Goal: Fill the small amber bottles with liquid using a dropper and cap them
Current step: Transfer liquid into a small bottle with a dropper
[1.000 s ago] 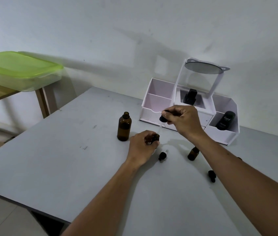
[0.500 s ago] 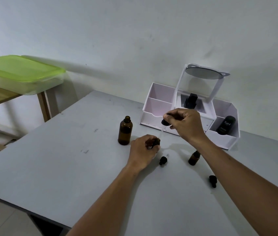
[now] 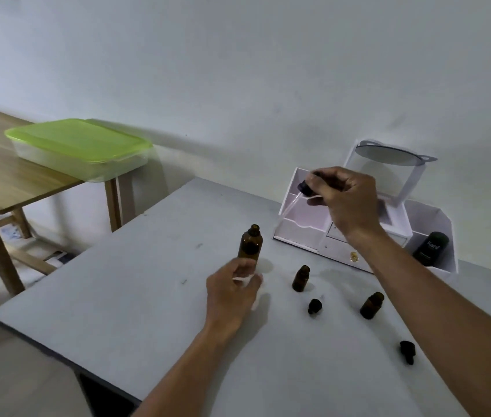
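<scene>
While the right hand hangs above the far side of the worktop, its thumb and fingers are pinched on the black bulb end of the dropper. The dropper's clear glass tube slants down and to the left in front of the white organiser. Whether the tube carries liquid is too faint to tell.

The left hand is nearer, just in front of the foot of the large amber bottle, with its fingers loosely curled. It is blurred, and I cannot tell whether it grips anything or touches that bottle. To its right a small amber bottle stands upright and uncapped. A second small amber bottle stands likewise, further right and nearer. A black dropper cap lies between them, and a second cap lies nearer again on the right.

These little bottles are probably light, hard glass with a narrow mouth, so a nudge from the tube could tip one. Each is best steadied by pinching its body low down, which leaves the neck free. The dropper's tube looks thin and breakable, so the bulb and collar are the place to hold it, with a gentle squeeze. The caps are small and round and may roll, so I would take them by the collar.
</scene>
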{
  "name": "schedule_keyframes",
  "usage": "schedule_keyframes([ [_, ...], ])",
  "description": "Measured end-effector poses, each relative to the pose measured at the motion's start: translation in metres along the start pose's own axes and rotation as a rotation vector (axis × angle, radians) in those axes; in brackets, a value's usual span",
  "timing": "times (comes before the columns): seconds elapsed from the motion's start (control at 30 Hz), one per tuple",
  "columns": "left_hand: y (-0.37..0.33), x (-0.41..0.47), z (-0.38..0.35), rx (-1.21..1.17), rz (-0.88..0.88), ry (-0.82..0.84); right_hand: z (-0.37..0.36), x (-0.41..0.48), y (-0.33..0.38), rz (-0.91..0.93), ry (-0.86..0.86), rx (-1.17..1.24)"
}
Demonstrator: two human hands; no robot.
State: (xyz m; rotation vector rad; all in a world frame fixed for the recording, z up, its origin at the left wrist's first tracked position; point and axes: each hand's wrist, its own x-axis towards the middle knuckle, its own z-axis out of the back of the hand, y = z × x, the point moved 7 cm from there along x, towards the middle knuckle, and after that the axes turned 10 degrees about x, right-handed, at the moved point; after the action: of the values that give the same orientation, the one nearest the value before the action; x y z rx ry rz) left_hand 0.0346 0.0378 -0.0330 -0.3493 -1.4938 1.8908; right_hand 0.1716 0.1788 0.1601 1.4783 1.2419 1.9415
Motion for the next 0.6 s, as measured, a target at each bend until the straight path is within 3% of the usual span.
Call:
schedule_keyframes([
  [0.17,0.013,0.022,0.03,-0.007,0.037,-0.109,-0.03,-0.001,-0.001,0.002,0.07,0.002],
  [0.6,-0.001,0.052,0.0,0.022,-0.068,0.106,-0.051,0.005,-0.033,-0.047,0.138,-0.134],
])
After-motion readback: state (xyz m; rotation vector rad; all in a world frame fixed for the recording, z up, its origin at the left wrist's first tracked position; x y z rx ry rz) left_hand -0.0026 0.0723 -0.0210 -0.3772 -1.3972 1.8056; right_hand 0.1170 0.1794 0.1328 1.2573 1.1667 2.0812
